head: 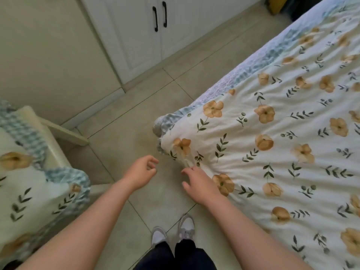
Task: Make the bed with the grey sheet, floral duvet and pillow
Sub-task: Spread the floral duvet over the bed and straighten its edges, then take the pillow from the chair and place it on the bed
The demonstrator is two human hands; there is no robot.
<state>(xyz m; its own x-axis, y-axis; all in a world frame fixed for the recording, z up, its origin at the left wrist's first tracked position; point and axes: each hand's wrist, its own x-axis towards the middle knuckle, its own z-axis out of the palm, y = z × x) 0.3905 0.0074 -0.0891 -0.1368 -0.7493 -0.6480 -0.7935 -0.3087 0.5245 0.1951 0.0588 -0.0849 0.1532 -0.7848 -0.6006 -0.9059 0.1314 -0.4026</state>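
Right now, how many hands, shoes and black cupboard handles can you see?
Hands: 2, the left hand and the right hand
Shoes: 2, the left shoe and the right shoe
Black cupboard handles: 2, one handle and the other handle
Total: 6

Bare forearms, dark trousers [181, 256], pale sneakers [186, 227]

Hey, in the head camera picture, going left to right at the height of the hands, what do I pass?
Pillow on the chair → left hand → right hand → floral duvet.
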